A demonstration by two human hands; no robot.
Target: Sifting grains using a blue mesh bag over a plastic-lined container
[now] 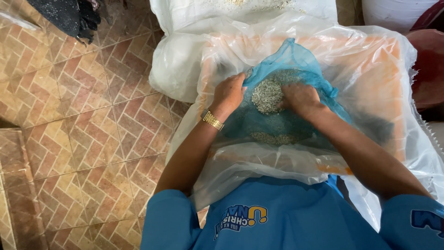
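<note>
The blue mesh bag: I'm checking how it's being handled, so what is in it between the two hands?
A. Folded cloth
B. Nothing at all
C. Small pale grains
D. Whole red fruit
C: a heap of small pale grains sits in the blue mesh bag, between the left hand and the right hand.

Thin glossy plastic bag [296, 60], coarse grain [267, 95]

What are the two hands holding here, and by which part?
The left hand and right hand grip the blue plastic bag of pale grain at its open rim.
</note>
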